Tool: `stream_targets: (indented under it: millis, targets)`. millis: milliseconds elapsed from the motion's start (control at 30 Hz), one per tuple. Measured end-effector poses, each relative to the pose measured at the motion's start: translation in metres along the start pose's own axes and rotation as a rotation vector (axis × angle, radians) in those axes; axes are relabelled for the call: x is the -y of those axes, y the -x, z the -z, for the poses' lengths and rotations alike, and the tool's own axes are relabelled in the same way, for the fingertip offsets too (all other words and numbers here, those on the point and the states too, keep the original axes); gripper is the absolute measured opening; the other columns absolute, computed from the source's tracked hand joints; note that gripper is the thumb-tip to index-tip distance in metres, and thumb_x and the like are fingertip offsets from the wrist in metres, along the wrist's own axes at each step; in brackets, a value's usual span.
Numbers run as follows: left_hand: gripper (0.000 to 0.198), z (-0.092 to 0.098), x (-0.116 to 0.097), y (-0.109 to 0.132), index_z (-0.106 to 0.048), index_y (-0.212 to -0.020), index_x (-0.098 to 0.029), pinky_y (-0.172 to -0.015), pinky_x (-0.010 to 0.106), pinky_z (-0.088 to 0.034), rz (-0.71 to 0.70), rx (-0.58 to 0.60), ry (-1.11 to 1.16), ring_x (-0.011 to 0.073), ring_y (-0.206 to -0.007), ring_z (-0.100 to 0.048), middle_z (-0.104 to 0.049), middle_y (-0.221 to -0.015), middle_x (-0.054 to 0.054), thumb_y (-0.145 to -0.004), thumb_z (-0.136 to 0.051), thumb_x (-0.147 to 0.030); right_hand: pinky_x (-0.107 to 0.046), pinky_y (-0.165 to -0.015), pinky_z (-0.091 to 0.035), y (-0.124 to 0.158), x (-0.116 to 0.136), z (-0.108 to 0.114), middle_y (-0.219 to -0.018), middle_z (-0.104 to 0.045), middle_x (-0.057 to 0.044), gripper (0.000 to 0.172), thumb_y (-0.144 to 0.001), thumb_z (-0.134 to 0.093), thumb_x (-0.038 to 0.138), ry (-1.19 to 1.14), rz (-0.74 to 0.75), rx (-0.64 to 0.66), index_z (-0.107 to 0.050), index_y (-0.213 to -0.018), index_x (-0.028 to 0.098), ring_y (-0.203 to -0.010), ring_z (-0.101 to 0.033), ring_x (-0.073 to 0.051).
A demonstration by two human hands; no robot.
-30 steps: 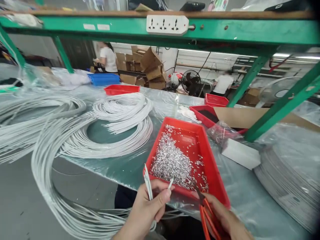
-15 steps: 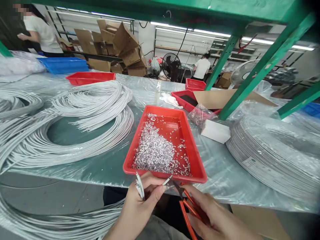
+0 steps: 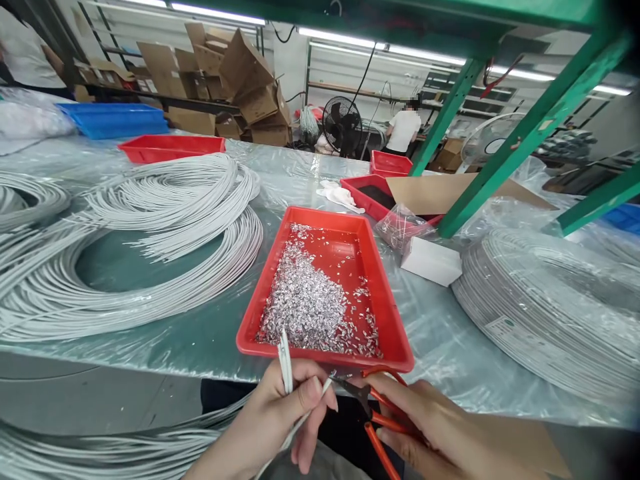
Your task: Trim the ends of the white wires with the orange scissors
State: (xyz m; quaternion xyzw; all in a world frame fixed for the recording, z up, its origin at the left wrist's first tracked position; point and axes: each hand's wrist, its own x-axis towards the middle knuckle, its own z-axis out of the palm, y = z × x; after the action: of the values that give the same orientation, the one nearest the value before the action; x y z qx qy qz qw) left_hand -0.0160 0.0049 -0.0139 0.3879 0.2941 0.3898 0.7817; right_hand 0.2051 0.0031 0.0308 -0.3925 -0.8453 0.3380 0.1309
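Centrally on the tabletop (image 3: 200, 350), a red tray (image 3: 386, 293) is heaped with silvery pieces (image 3: 305, 300), mostly on its left. Just before the tray, white cables (image 3: 285, 367) are pinched in the left hand's (image 3: 273, 413) grip; orange-handled pliers (image 3: 363, 395) are grasped by the right hand (image 3: 425, 420). Beyond the tray, rightward, dark contents (image 3: 377, 195) are held in a red bin (image 3: 353, 191); leftward, a blue bin (image 3: 117, 121) is seen, its contents hidden.
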Motion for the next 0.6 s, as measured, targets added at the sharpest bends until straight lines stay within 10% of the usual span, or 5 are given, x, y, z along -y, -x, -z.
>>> stream_targets:
  millis: [267, 400, 600]
  targets:
    - [0.038, -0.005, -0.007, -0.006, -0.053, -0.075, -0.011, -0.028, 0.01, -0.019, -0.006, -0.134, 0.002, 0.0018, -0.028, -0.038, -0.043, -0.048, -0.005, -0.076, -0.057, -0.049, -0.03, -0.085, -0.046, -0.004, -0.014, -0.027, -0.108, -0.056, -0.009, 0.046, -0.083, -0.055, 0.032, -0.654, -0.236, -0.217, -0.042, -0.127, 0.026, -0.1, -0.056, -0.019]
    - [0.046, -0.008, -0.01, -0.005, -0.051, -0.073, -0.009, -0.031, 0.011, -0.014, -0.047, -0.287, -0.138, -0.0003, -0.028, -0.034, -0.044, -0.05, -0.004, -0.074, -0.055, -0.055, -0.035, -0.08, -0.048, -0.013, -0.006, -0.029, -0.089, -0.056, -0.008, 0.074, -0.063, -0.07, 0.029, -0.492, -0.133, -0.273, -0.04, -0.13, 0.02, -0.087, -0.056, -0.023]
    - [0.045, -0.007, -0.011, -0.003, -0.051, -0.078, -0.01, -0.03, 0.013, -0.015, -0.067, -0.273, -0.212, 0.0006, -0.028, -0.031, -0.043, -0.05, -0.004, -0.078, -0.05, -0.056, -0.032, -0.056, -0.05, -0.018, 0.007, -0.018, -0.078, -0.059, -0.007, 0.064, -0.061, -0.067, 0.03, -0.113, -0.189, -0.101, -0.049, -0.122, 0.022, -0.061, -0.054, -0.02]
